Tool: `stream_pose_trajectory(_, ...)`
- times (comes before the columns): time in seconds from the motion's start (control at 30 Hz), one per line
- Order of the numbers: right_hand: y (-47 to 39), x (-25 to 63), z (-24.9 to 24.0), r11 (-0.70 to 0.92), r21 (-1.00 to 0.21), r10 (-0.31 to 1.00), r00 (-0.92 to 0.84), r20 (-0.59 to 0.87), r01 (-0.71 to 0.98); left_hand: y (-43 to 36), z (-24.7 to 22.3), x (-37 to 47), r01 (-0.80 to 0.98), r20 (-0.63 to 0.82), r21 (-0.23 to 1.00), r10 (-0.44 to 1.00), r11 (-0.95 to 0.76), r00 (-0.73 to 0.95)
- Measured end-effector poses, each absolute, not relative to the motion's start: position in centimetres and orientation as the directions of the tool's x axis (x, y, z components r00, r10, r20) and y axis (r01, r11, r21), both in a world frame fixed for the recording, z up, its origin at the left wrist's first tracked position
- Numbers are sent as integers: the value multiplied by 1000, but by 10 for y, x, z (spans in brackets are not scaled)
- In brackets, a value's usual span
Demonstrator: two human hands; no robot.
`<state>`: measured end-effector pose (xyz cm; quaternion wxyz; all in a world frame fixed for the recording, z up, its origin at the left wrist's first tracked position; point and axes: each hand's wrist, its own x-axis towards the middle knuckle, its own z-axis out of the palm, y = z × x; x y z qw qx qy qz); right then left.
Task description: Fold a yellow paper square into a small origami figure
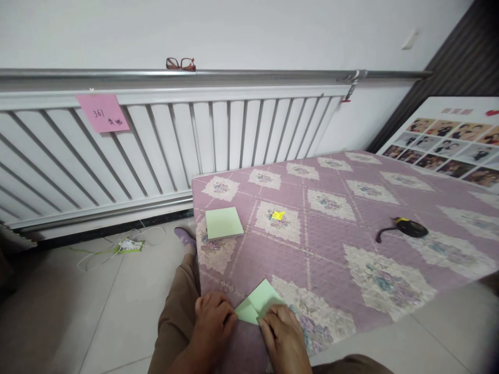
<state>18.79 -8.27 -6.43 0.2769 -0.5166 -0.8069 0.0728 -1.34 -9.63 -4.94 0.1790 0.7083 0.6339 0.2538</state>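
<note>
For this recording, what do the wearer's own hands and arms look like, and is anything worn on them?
The left hand and right hand are bare: no gloves, and no ring, watch or sleeve that I can make out. Lower down, brown trousers show.

Your surroundings: a white radiator (220, 130) and a floral mauve cover (268, 259).
You have brown-framed glasses (180, 65) resting on the metal pipe (265, 76) above the radiator, and a pink note (102, 117) with handwriting, "361" among it, hanging on its front at your left; below that, a green-edged power strip (130, 245) lies on the tiled floor (128, 291); to your right, a black-and-yellow object (413, 228) with a dark strap lies on the cover, and a photo board (438, 108) leans beyond it.
</note>
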Motion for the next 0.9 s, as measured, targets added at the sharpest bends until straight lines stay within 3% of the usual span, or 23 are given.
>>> stream_pose_trajectory(0.47, -75, 182, -65, 369, -307, 904, -261, 339, 877, -87, -46, -9, 859, 59, 512, 998, -33, 4)
stream_pose_trajectory(0.9, -72, 180, -65, 326, -277, 924, -243, 296, 904, -80, -51, -11, 883, 62, 464, 997, -68, 44)
